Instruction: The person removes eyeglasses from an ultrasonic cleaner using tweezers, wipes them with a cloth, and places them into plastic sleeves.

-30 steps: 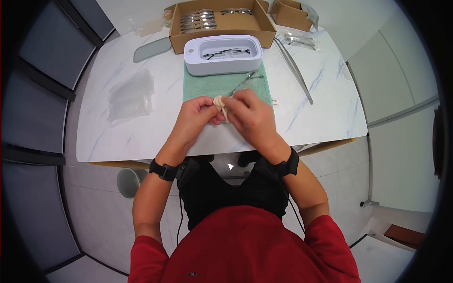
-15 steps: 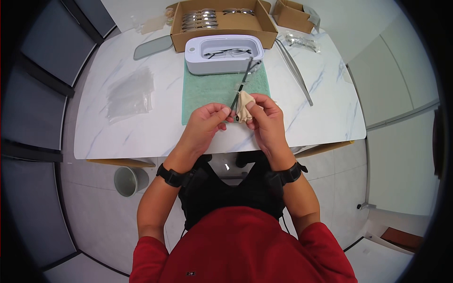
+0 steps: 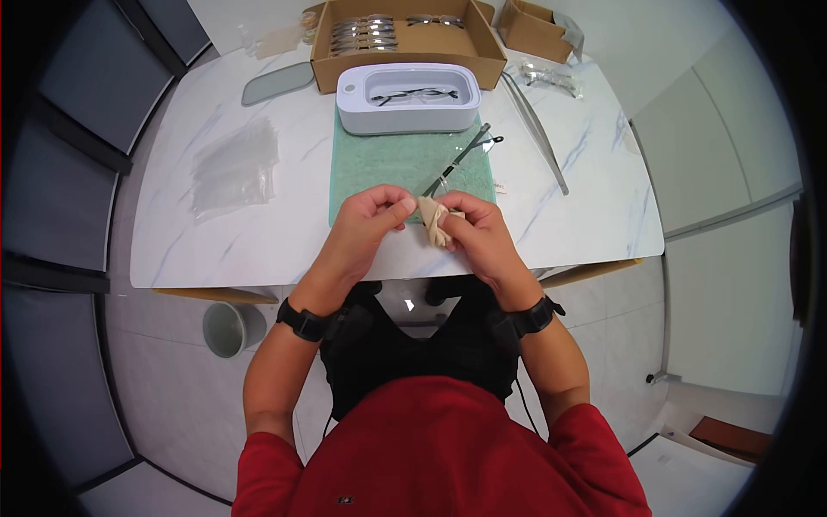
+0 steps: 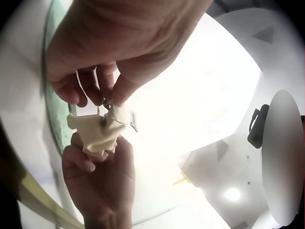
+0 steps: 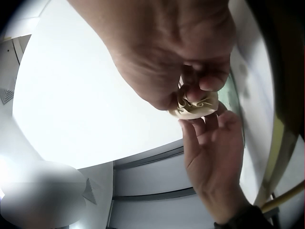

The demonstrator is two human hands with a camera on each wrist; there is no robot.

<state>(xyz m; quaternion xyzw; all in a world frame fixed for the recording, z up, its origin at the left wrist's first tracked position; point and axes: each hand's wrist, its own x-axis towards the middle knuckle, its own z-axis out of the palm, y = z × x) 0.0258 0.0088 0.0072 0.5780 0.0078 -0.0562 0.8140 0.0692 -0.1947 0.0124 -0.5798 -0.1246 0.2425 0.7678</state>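
In the head view, a pair of eyeglasses (image 3: 458,160) with dark temples slants up and right from between the hands. Their near end is hidden behind fingers and a cream cleaning cloth (image 3: 436,226). My left hand (image 3: 369,222) pinches the glasses at that near end with thumb and fingertips. The right hand (image 3: 489,243) grips the crumpled cloth, thumb on top, folded over part of the frame. From the left wrist, the cloth (image 4: 97,133) bunches just below the left fingertips, with a bit of clear lens (image 4: 133,121) poking out beside it.
A white cleaner tub (image 3: 409,119) with glasses inside stands on a green towel (image 3: 370,164). Behind it is a cardboard tray (image 3: 413,67) with several glasses. Clear plastic sleeves (image 3: 234,172) lie left; long tweezers (image 3: 538,138) and bagged glasses (image 3: 551,79) lie right.
The cloth was between both hands, then in the right hand beside the upright glasses. Now the glasses tilt further right and the cloth wraps their near part, close to the left fingertips.
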